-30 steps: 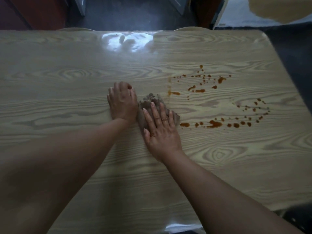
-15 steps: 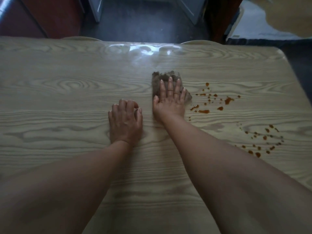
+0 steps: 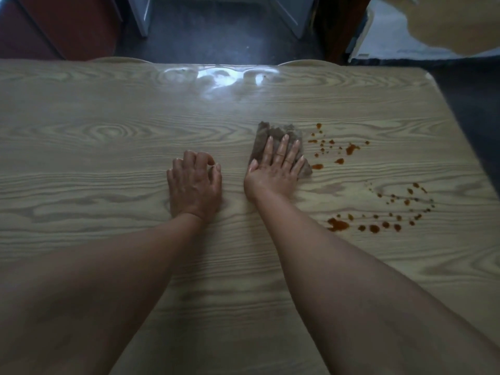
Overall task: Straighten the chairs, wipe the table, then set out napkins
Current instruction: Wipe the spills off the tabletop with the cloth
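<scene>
Table [image 3: 108,131] — pale wood-grain top, glossy, with a patch of glare [image 3: 213,77] near its far edge.

Cloth [image 3: 278,129]: brownish and crumpled, it lies on the table right of centre, mostly under your right hand [image 3: 274,171].

Right hand: palm down, fingers straight and slightly spread, pressing the cloth flat against the top. Two rings [image 3: 280,153] show on its fingers.

Left hand [image 3: 193,185]: near the right one and apart from the cloth, it rests on bare table with fingers loosely bent and nothing in them.

Stains — reddish-brown drops in two clusters to the right of the cloth. The upper cluster [image 3: 351,148] begins just beside the cloth's right edge. The lower cluster [image 3: 336,224] arcs nearer to you, well apart from the cloth.

Dark floor [image 3: 216,36] lies beyond the table's far edge.
</scene>
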`<move>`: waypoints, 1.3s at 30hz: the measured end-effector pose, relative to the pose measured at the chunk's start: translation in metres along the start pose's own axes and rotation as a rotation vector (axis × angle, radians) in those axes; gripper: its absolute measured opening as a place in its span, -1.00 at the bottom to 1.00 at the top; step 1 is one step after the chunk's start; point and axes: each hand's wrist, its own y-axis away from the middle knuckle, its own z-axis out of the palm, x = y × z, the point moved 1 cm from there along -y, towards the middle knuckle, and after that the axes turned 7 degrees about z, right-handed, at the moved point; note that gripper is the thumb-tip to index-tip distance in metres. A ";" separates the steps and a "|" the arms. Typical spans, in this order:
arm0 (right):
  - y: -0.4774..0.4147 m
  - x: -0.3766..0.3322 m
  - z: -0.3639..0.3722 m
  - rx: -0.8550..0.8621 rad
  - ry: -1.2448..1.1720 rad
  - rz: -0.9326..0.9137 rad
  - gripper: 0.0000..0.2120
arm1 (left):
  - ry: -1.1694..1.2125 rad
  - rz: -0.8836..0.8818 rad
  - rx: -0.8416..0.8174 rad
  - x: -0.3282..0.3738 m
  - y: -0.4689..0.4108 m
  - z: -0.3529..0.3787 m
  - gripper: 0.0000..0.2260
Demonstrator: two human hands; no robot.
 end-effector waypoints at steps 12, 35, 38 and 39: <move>0.131 0.048 0.025 0.012 0.003 -0.272 -0.34 | 0.024 0.044 -0.009 -0.001 0.004 0.000 -0.77; -0.035 0.051 -0.007 0.037 0.122 -0.315 -0.37 | -0.026 0.300 -0.097 0.005 0.002 -0.005 -0.76; -0.064 0.040 -0.015 0.012 0.135 -0.268 -0.39 | -0.024 0.309 -0.075 0.004 0.001 -0.003 -0.75; -0.073 0.038 -0.017 0.003 0.143 -0.254 -0.40 | -0.023 0.311 -0.068 0.004 0.001 -0.003 -0.75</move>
